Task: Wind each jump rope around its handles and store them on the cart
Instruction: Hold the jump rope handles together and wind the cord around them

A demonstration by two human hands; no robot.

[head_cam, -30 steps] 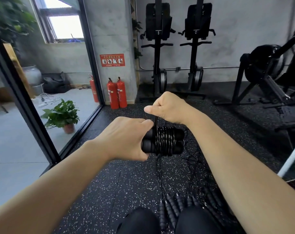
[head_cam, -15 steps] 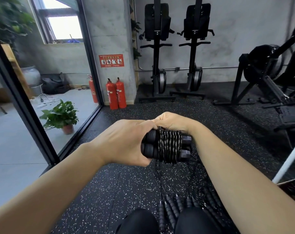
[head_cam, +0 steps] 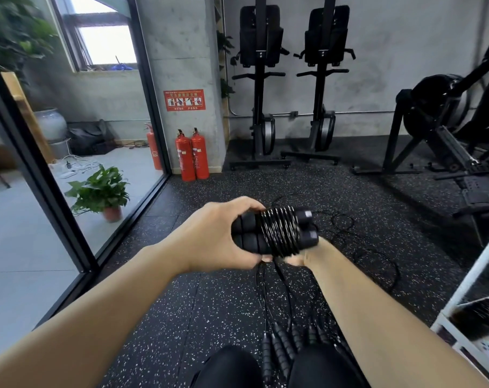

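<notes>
- Your left hand (head_cam: 218, 236) grips the near end of two black foam handles (head_cam: 249, 238), thumb on top and fingers curled underneath, holding the pair side by side and roughly level in front of you.
- Your right hand (head_cam: 314, 253) sits directly under the far end of those handles, mostly hidden by them. Its fingertips show only as a blur below the coil, so you cannot tell whether they pinch the cord or lie slack.
- The jump rope (head_cam: 279, 232) is wound in tight, shiny turns around the middle of both handles, between your two hands. The two grey end caps (head_cam: 307, 219) stick out past the coil on the right.
- A free length of cord (head_cam: 265, 289) hangs from beneath the bundle, between your forearms, down to the floor.
- More loose jump ropes (head_cam: 282, 343) lie on the speckled rubber floor (head_cam: 209, 317) between your knees, their handles bunched together; thin loops of cord (head_cam: 377, 264) sprawl to the right of your right forearm.
- The white cart (head_cam: 472, 278) stands at the right edge, well apart from the bundle you hold, with a dark wound bundle (head_cam: 478, 317) on its shelf.
- Further off, two red fire extinguishers (head_cam: 193, 155) stand against the concrete pillar, and a potted plant (head_cam: 103, 191) sits beyond the glass on the left.
</notes>
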